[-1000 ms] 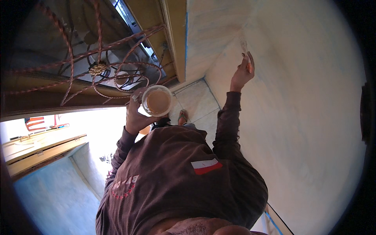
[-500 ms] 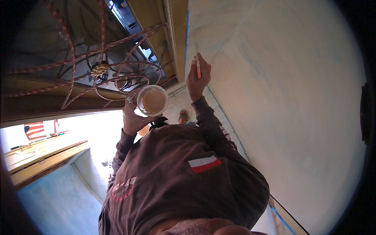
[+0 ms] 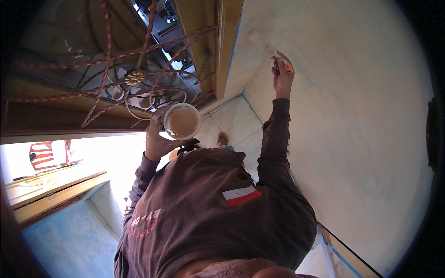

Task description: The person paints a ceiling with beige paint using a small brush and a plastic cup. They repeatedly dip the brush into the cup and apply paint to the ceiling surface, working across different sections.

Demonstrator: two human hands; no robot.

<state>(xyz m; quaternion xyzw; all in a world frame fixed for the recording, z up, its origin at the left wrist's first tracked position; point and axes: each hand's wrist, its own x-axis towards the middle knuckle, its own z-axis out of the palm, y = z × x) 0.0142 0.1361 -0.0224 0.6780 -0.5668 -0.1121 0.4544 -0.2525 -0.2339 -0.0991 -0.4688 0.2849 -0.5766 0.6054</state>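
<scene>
My left hand is closed round a clear plastic tub of beige liquid, held at chest height beside the door. My right hand is raised against the pale, mottled wall, its fingers closed on a paintbrush with an orange handle. The brush's bristles are blurred against the wall. A strip of blue tape or paint runs along the edge of the wooden door frame to the left of that hand.
A wooden door with twisted metal grillwork over glass fills the upper left. Below it is a bright opening with a red slatted chair, a wooden shutter and a blue wall. My foot stands on floor tiles.
My right hand with the brush moved left toward the door frame, then back right and up along the wall. The door shifted slightly right in view. My left hand still holds the tub.
</scene>
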